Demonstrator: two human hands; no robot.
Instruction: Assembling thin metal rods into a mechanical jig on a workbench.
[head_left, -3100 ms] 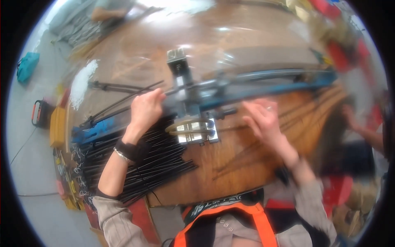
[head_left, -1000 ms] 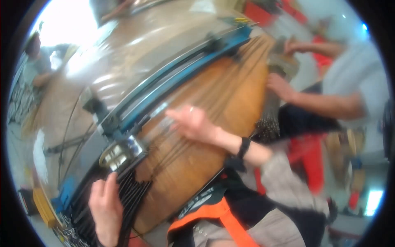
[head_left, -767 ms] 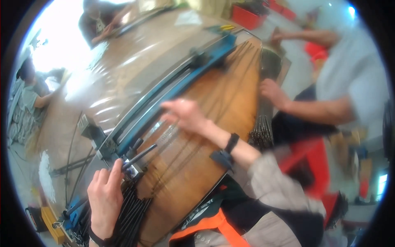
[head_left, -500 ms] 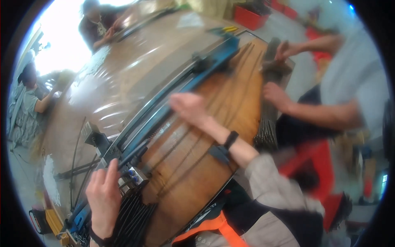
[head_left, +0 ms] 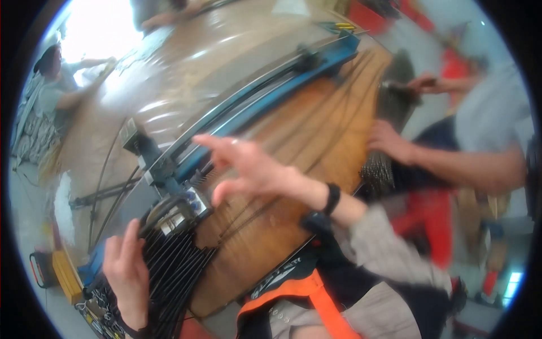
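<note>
My right hand point(head_left: 248, 169) is spread over the near side of a long blue rail fixture point(head_left: 271, 106), thumb and fingers apart, nothing seen between them. My left hand point(head_left: 125, 268) is raised beside the fixture's near left end, its fingers mostly stretched upward; no held thing shows there. Between the hands sits a metal clamp block point(head_left: 189, 206) with a shiny face, joined to a dark upright bracket point(head_left: 148, 152). A bundle of thin black rods point(head_left: 175, 277) lies below the block, close to my left hand. Motion blurs small details.
Long thin rods point(head_left: 327, 133) lie across the brown wooden board point(head_left: 271, 234). To the right a co-worker's hands point(head_left: 392, 141) are at the board's edge, near a bundle of rods point(head_left: 377, 169). Yellow-handled pliers point(head_left: 344, 26) lie at the far end. Another person point(head_left: 56, 85) works at far left.
My right hand has drawn back along the fixture toward the clamp block, its fingers spreading from a closed shape. My left hand has moved slightly lower and left. The whole view has shifted.
</note>
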